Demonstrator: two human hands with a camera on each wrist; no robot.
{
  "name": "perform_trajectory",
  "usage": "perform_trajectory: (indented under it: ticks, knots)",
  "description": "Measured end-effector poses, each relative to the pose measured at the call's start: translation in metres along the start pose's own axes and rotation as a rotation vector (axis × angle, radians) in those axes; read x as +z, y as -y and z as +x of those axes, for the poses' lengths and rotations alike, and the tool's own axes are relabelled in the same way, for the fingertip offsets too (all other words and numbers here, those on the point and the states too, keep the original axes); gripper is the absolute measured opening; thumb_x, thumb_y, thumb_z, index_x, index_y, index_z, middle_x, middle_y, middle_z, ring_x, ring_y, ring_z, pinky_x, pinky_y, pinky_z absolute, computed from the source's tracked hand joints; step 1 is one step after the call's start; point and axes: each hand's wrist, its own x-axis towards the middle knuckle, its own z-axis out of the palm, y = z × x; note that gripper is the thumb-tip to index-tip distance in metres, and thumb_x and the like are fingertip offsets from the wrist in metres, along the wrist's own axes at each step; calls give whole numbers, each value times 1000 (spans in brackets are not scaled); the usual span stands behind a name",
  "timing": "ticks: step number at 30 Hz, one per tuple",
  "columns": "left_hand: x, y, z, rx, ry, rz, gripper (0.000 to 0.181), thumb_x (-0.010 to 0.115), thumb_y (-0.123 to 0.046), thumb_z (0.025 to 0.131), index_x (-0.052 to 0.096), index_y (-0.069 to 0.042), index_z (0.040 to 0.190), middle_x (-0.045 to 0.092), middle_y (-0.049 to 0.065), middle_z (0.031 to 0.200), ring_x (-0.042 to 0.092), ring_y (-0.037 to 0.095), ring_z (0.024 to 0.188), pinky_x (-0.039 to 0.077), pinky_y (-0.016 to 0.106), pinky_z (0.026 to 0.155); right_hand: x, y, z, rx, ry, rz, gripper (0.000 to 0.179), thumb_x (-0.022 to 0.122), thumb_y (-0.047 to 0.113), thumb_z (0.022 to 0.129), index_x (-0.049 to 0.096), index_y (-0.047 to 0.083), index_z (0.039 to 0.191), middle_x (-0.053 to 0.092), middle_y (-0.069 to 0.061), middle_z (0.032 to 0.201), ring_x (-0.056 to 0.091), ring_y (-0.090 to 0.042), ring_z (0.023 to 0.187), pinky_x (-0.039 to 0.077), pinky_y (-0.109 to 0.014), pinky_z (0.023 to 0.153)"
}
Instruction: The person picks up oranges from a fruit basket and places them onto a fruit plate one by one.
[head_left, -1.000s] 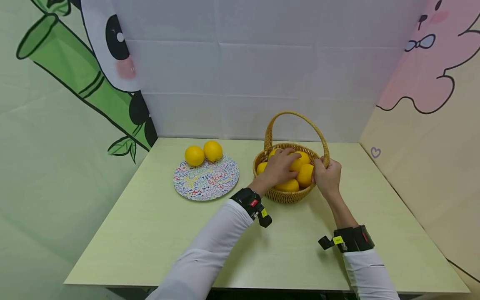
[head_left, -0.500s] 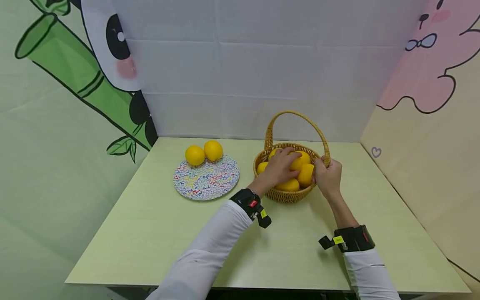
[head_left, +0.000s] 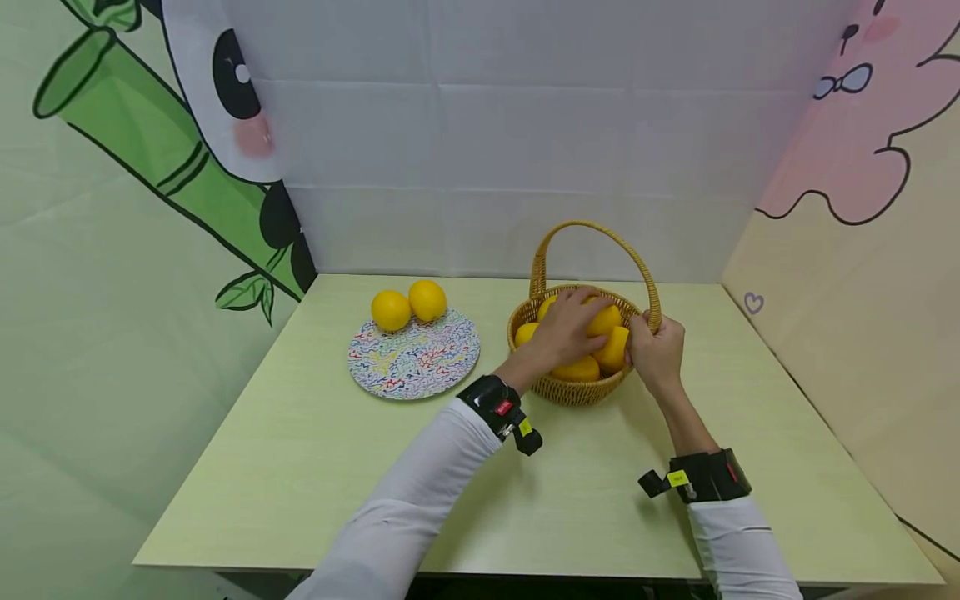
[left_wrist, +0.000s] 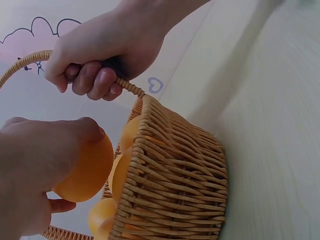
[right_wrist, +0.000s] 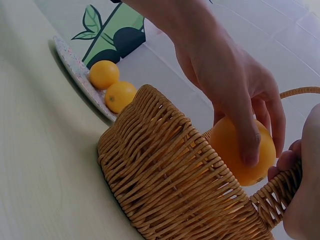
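A wicker basket point(head_left: 577, 393) with a tall arched handle point(head_left: 588, 223) stands right of the middle of the table, with several oranges point(head_left: 574, 369) in it. My left hand point(head_left: 564, 332) is over the basket's mouth. Its thumb and fingers grip one orange point(left_wrist: 89, 172), which sits at rim height above the others in the left wrist view. Fingers of my right hand point(head_left: 658, 354) are curled round the base of the handle on the basket's right side. The right wrist view shows the gripped orange point(right_wrist: 245, 152) close to the right hand point(right_wrist: 305, 195).
Left of the basket lies a round plate point(head_left: 412, 367) with a multicoloured squiggle pattern. Two oranges point(head_left: 391, 311) rest at its far edge. Behind the pale table point(head_left: 300, 483) hangs a grey-white backdrop point(head_left: 450, 150), with printed cartoon sheets at both sides.
My left hand has risen slightly over the basket and its fingers have shifted on the oranges. My right hand keeps its hold on the handle; the plate and its oranges have not moved.
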Motion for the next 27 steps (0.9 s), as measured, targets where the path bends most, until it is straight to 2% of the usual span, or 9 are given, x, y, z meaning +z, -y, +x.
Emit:
perform_trajectory:
  ticks: [14, 20, 25, 27]
  knots:
    - [-20, 2, -8, 40, -24, -30, 60, 75, -40, 110, 58, -18, 163, 57, 9, 166, 54, 29, 156, 40, 48, 136, 0, 1, 0, -1, 5, 9, 44, 50, 5, 107, 47, 6, 63, 48, 2, 42, 44, -31, 31, 37, -26, 30]
    - [-26, 8, -14, 24, -59, -73, 58, 75, -38, 108, 60, -18, 161, 57, 11, 164, 55, 33, 151, 46, 48, 129, 1, 2, 0, 1, -2, 12, 44, 50, 5, 107, 46, 6, 64, 48, 2, 42, 43, -29, 31, 37, -26, 31]
    - [-32, 15, -24, 14, -106, -154, 58, 76, -36, 107, 60, -16, 159, 57, 14, 165, 55, 39, 147, 54, 51, 118, 2, 3, 0, 2, -6, 7, 45, 50, 5, 107, 47, 7, 63, 48, 2, 42, 44, -26, 31, 37, -26, 31]
    - [-34, 18, -28, 17, -128, -184, 58, 76, -34, 106, 60, -14, 158, 57, 15, 164, 55, 40, 147, 53, 53, 118, 2, 3, 0, 0, -6, 5, 45, 50, 5, 107, 47, 7, 62, 49, 2, 42, 44, -25, 31, 38, -26, 31]
